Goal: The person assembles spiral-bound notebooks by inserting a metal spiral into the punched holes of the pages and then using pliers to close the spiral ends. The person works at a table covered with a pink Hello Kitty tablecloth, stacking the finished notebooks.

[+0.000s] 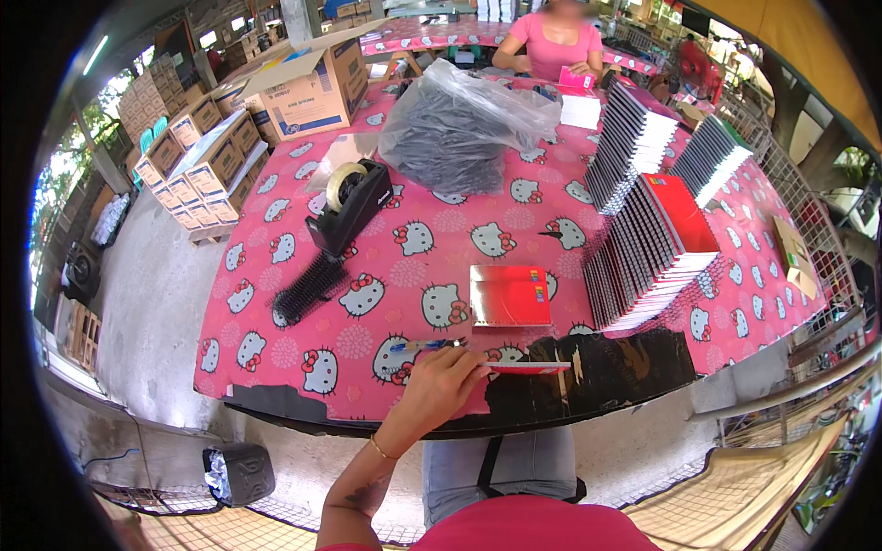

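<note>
My left hand (441, 384) reaches in from the lower edge, its fingers closed on the left end of a thin red notebook (528, 368). The notebook is seen nearly edge-on at the table's near edge. Just beyond my fingers lies a blue-and-clear pen (421, 346). Another red notebook (510, 298) lies flat a little farther off, with wire binding along its left side. To its right rises a tall stack of red notebooks (684, 220) with dark spiral bindings. My right hand does not show.
A black tape dispenser (354, 207) stands left of centre, beside a long black bristly object (312, 289). Farther back are a plastic bag of dark pieces (450, 138), a cardboard box (317, 92) and more notebook stacks (629, 147). Across the table, a person in pink (556, 46) holds a pink booklet.
</note>
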`<state>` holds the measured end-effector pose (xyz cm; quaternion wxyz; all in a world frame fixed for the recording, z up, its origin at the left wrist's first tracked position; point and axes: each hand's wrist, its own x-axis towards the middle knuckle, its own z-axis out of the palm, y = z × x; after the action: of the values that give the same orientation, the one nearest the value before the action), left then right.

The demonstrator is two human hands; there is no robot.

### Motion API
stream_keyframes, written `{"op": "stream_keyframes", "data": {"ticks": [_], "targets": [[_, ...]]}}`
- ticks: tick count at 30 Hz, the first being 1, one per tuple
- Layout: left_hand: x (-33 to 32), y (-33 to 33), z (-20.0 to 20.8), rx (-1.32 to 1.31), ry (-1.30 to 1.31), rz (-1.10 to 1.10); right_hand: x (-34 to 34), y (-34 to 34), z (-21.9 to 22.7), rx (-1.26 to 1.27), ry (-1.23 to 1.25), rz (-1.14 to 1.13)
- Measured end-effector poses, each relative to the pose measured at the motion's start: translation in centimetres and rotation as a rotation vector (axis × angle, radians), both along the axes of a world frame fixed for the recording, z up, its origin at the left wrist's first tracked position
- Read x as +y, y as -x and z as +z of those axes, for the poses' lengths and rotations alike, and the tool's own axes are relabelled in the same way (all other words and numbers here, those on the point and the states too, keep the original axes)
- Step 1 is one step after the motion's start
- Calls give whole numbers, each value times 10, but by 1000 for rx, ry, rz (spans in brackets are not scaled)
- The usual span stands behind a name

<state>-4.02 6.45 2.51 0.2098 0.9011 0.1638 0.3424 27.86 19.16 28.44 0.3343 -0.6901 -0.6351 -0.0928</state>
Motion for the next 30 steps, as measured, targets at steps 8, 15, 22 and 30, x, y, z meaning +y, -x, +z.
{"op": "stream_keyframes", "data": {"ticks": [8, 15, 22, 30], "targets": [[-1, -2, -4, 0, 37, 9, -1, -3, -5, -3, 17, -3], [0, -3, -1, 7, 29, -5, -7, -3, -7, 16, 12, -2], [2, -2, 0, 24, 20, -5, -38, 4, -21, 27, -37, 22], [-1, 1, -1, 21, 31, -14, -208, 57, -107, 131, -88, 118]]}}
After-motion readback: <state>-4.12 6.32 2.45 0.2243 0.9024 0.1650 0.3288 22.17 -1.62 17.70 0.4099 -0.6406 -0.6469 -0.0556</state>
